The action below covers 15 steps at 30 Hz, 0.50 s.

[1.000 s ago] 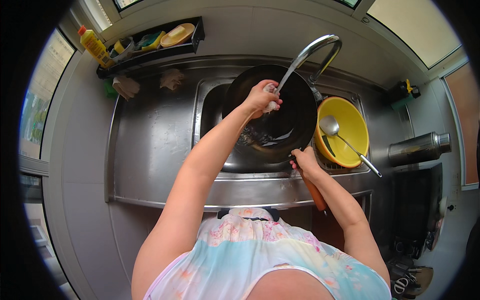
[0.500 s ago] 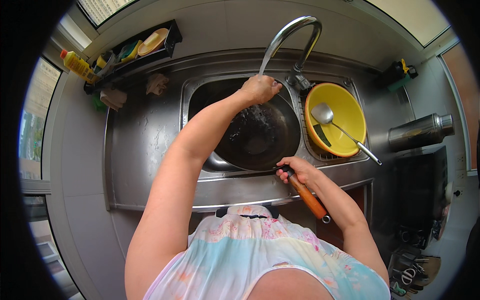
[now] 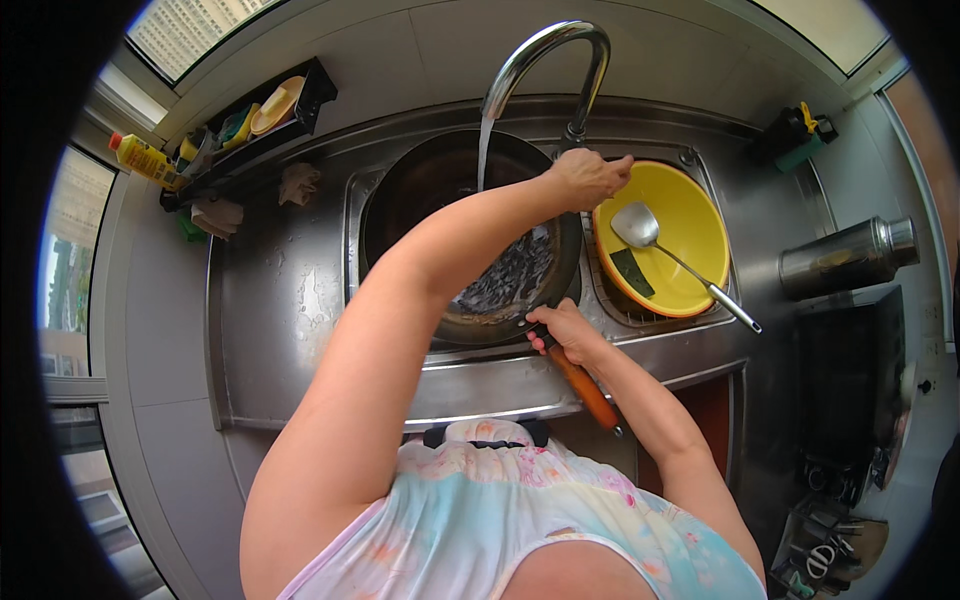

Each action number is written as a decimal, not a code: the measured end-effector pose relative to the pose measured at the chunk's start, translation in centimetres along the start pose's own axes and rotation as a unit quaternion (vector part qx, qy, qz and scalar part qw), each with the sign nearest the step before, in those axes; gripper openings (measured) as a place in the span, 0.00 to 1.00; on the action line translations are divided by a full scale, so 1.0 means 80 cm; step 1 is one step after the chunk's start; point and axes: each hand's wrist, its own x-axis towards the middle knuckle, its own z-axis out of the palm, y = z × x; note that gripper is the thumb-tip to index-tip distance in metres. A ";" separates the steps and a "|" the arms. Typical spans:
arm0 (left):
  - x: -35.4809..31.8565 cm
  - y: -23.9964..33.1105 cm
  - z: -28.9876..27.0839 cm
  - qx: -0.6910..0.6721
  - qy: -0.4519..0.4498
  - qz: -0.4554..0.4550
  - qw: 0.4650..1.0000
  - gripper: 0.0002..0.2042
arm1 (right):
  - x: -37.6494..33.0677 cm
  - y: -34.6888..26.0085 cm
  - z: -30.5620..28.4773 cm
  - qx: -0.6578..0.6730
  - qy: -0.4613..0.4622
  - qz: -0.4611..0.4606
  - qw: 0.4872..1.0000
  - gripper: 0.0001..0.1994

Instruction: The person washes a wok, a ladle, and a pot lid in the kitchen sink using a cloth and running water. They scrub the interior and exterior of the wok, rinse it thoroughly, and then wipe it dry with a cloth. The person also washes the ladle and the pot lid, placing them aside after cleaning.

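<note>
Both hands work at the sink (image 3: 300,300). Right hand (image 3: 562,330) is clamped around the orange handle (image 3: 585,385) of the wok (image 3: 470,240), at about 5 o'clock on the wok's rim. Left hand (image 3: 588,178) reaches across the wok to the base of the faucet (image 3: 545,60), at 1 o'clock from the wok; its fingers seem curled on the tap lever, though the lever itself is hidden, so I cannot tell what it grips. Water (image 3: 484,150) runs from the spout into the wok, which sits tilted in the basin. Just beside it, at 3 o'clock, a yellow bowl (image 3: 690,250) holds a metal ladle (image 3: 680,262) and a dark scrub pad (image 3: 630,272). Farther toward 3 o'clock, a steel flask (image 3: 850,255) lies on the counter. At 10 o'clock, a black shelf (image 3: 300,105) carries a yellow bottle (image 3: 140,157).
</note>
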 end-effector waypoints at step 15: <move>-0.074 -0.009 -0.065 -0.084 -0.023 -0.009 0.996 0.15 | -0.021 -0.004 0.006 0.093 -0.066 0.202 0.973 0.07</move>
